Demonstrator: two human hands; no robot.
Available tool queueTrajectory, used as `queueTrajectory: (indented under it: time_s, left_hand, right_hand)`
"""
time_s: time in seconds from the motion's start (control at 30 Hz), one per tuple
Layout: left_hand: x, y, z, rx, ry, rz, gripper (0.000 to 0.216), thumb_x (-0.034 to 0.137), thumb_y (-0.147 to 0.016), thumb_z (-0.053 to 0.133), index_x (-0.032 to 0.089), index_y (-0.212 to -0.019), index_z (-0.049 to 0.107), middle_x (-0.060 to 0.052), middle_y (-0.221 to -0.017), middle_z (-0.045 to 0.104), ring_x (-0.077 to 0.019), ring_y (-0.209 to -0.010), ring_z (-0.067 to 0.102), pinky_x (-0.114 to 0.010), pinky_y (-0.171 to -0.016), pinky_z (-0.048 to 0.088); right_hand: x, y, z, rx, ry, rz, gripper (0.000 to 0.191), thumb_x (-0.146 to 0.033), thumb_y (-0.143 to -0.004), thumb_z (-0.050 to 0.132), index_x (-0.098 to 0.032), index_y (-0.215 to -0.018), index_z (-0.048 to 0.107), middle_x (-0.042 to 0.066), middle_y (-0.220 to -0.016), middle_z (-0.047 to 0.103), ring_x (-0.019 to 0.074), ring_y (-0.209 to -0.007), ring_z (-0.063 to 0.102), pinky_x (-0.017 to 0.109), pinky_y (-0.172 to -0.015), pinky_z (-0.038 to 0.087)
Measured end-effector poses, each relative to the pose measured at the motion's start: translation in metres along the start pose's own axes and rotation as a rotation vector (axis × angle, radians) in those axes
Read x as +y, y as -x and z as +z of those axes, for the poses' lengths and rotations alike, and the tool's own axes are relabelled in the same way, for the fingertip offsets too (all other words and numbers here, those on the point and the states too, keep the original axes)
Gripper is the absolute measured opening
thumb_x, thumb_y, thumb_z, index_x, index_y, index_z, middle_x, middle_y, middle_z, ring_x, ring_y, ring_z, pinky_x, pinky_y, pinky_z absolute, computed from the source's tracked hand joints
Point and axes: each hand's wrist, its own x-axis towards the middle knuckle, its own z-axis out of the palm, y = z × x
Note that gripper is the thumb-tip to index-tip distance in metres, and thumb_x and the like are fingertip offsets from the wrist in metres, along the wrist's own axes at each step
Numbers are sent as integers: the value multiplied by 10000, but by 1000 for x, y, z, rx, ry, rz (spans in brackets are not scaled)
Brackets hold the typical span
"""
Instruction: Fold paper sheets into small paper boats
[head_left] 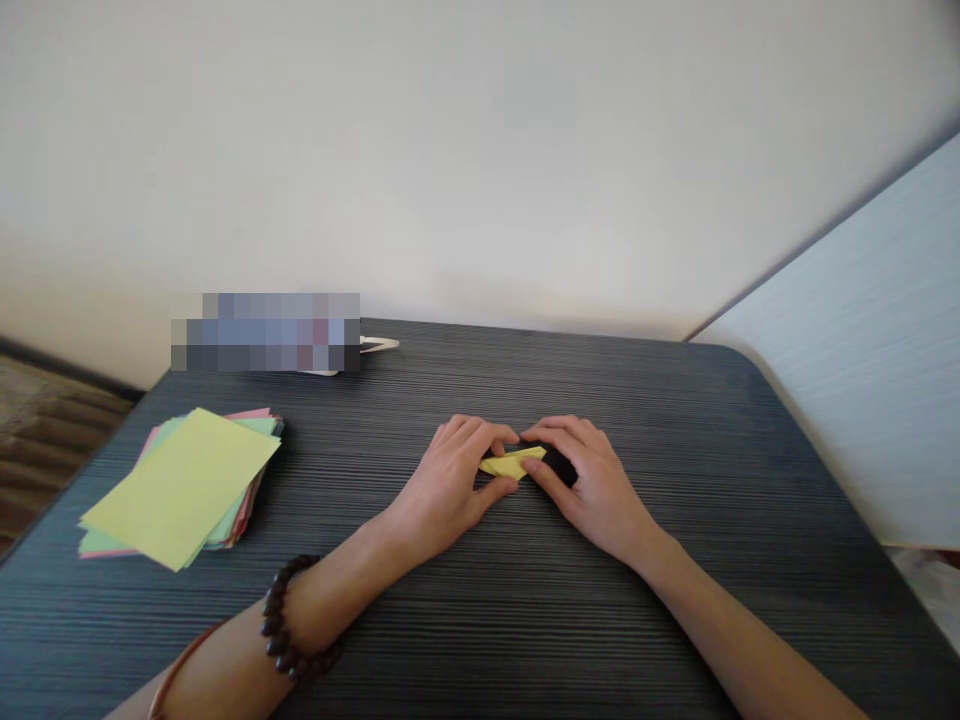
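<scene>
A small folded piece of yellow paper (513, 464) lies between my two hands over the middle of the dark table. My left hand (457, 470) grips its left end, thumb below and fingers curled above. From the other side my right hand (589, 475) pinches the right part, the thumb tip pressed on the paper and the index finger arched over its far side. Both sets of fingertips nearly meet above the paper. Part of the paper's left end is hidden behind my left fingers.
On the left of the dark wood-grain table (465, 620) rests a stack of coloured paper sheets (184, 490), yellow on top. Behind it stands a blurred-out object (274, 335) with a pale loop (380, 344) beside it. A wall closes off the back; a white panel (855, 340) borders the right.
</scene>
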Motion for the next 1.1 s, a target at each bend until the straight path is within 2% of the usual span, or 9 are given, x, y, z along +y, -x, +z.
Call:
queueTrajectory:
  time_s: [0.13, 0.23, 0.33, 0.53, 0.77, 0.87, 1.0, 1.1]
  left_hand:
    - [1, -1, 0, 46, 148, -25, 247, 127, -807, 599, 196, -1037, 545, -3, -883, 547, -136, -831, 544, -292, -789, 469]
    - [3, -1, -2, 65, 232, -43, 166, 158, -803, 614, 176, -964, 577, -8, -880, 567, -128, -811, 559, -268, -758, 474]
    - [6, 0, -5, 4, 284, -28, 86, 212, -836, 599, 175, -909, 624, -12, -883, 635, -128, -827, 593, -262, -773, 476]
    - [4, 1, -6, -11, 330, -31, 120, 232, -870, 565, 192, -897, 675, -5, -895, 691, -130, -840, 630, -258, -791, 485]
    - [7, 0, -9, 0, 346, -168, 134, 274, -846, 592, 196, -883, 695, 15, -870, 721, -132, -817, 649, -227, -759, 476]
    - [11, 0, -10, 1, 354, -224, 144, 280, -843, 592, 196, -840, 708, 17, -831, 726, -136, -780, 646, -220, -717, 468]
    - [10, -2, -11, -21, 359, -304, 177, 320, -835, 594, 206, -855, 728, 19, -816, 734, -145, -721, 640, -228, -649, 463]
    - [5, -3, -12, -75, 468, -329, 212, 317, -845, 578, 198, -936, 727, 4, -908, 740, -161, -812, 662, -234, -727, 483]
  right_hand:
    - [-4, -1, -4, -43, -113, -59, 147, -288, -907, 507, -220, -901, 637, 19, -901, 665, 154, -837, 588, 316, -767, 435]
    - [-5, 1, -4, 12, -197, -97, 142, -260, -904, 517, -194, -863, 636, 25, -854, 675, 140, -793, 597, 299, -743, 443]
    - [-5, 3, -3, 75, -191, -135, 142, -251, -895, 530, -187, -839, 644, 32, -840, 681, 140, -772, 603, 301, -730, 447]
    - [-3, 5, -1, 88, -121, -195, 135, -243, -887, 551, -190, -849, 670, 19, -845, 710, 129, -734, 611, 294, -714, 441]
    - [-4, 3, -5, 17, -209, -139, 172, -264, -906, 523, -201, -882, 681, 3, -796, 718, 114, -666, 603, 266, -668, 437]
    - [-6, 2, -7, -12, -229, -98, 192, -258, -910, 513, -193, -834, 678, -4, -728, 696, 111, -653, 592, 263, -667, 420]
    - [-6, 1, -11, -74, -296, 35, 243, -297, -907, 509, -215, -757, 681, -21, -680, 686, 115, -643, 585, 264, -668, 409]
    - [-4, -1, -14, -120, -371, 129, 257, -341, -897, 515, -231, -745, 692, -28, -671, 700, 125, -637, 583, 266, -661, 408]
